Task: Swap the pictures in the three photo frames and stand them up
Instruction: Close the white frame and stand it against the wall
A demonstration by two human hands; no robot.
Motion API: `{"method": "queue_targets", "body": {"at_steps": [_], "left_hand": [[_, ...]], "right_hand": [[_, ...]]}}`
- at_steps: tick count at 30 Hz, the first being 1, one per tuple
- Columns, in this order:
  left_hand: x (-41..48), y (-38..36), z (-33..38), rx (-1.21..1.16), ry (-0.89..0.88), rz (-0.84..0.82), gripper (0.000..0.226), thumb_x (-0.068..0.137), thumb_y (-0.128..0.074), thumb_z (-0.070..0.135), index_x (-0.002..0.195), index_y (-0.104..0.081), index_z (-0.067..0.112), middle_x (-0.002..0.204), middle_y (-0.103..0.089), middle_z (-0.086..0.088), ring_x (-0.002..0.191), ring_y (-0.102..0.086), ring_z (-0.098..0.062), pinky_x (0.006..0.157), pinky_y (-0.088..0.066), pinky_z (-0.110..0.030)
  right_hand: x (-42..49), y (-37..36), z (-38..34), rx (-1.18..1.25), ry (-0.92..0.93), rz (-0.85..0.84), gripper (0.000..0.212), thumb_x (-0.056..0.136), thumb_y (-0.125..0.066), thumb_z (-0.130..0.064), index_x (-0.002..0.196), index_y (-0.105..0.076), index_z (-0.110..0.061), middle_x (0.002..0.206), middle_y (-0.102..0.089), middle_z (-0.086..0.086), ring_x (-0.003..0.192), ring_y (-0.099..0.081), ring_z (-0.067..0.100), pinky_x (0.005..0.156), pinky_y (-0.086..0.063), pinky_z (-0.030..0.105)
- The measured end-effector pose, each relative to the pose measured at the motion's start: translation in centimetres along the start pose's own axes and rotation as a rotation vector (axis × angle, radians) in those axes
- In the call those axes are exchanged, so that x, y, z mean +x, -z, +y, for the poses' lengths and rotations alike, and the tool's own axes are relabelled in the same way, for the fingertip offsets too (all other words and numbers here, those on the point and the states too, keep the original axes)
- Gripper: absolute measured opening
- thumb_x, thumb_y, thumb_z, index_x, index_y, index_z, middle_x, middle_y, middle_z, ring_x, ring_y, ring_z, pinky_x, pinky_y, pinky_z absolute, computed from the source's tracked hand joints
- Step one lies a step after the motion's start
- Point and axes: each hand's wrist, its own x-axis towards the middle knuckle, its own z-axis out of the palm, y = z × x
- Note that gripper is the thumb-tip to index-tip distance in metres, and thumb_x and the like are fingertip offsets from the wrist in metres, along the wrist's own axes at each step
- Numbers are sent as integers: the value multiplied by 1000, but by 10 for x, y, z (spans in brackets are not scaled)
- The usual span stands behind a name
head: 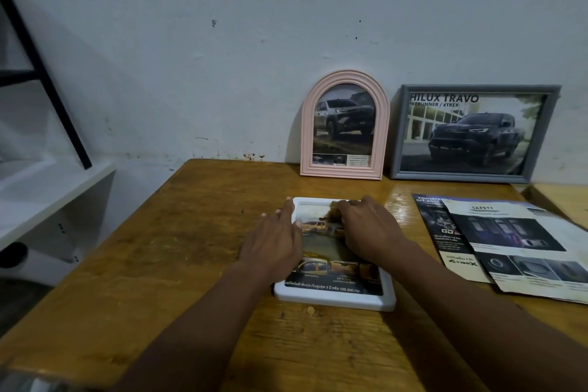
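A white photo frame lies flat on the wooden table, face up, with a truck picture in it. My left hand rests on its left edge, fingers spread, fingertips near the top left corner. My right hand lies on the frame's upper right part, fingers curled over the top edge. A pink arched frame with a truck picture stands against the wall. To its right stands a grey rectangular frame holding a "HILUX TRAVO" picture.
Two loose printed sheets lie overlapped on the table at the right. A white shelf unit with a black slanted bar stands left of the table. The wall runs right behind the table.
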Motion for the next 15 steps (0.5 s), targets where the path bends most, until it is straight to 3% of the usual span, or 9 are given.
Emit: {"method": "queue_targets", "body": {"at_steps": [3, 9, 12, 15], "left_hand": [[-3, 5, 6, 15, -15, 7, 58, 109, -21, 42, 162, -10, 20, 165, -27, -6, 151, -24, -29, 122, -16, -41], [-3, 4, 8, -29, -29, 40, 57, 109, -19, 41, 161, -15, 17, 165, -28, -5, 150, -25, -27, 122, -12, -39], [-1, 0, 3, -133, -13, 22, 58, 109, -16, 42, 162, -10, 20, 167, -21, -1, 152, -19, -26, 123, -7, -38], [5, -2, -5, -243, 56, -1, 60, 107, -14, 51, 162, -3, 28, 168, -17, -2, 154, -11, -28, 122, -10, -45]], "right_hand": [[-2, -4, -2, -41, -66, 31, 40, 94, -57, -24, 133, -54, -15, 123, -65, 9, 114, -52, 28, 86, -45, 36], [-3, -3, -36, 26, -270, 86, 23, 92, -53, -11, 110, -67, -13, 106, -69, 8, 103, -61, 28, 76, -44, 34], [2, -8, -60, 240, -180, 102, 15, 90, -60, -18, 101, -69, -15, 96, -69, 9, 97, -59, 28, 74, -46, 36], [6, -17, -59, 377, 3, 33, 23, 91, -63, -24, 112, -70, -22, 100, -68, 6, 100, -52, 24, 80, -49, 38]]}}
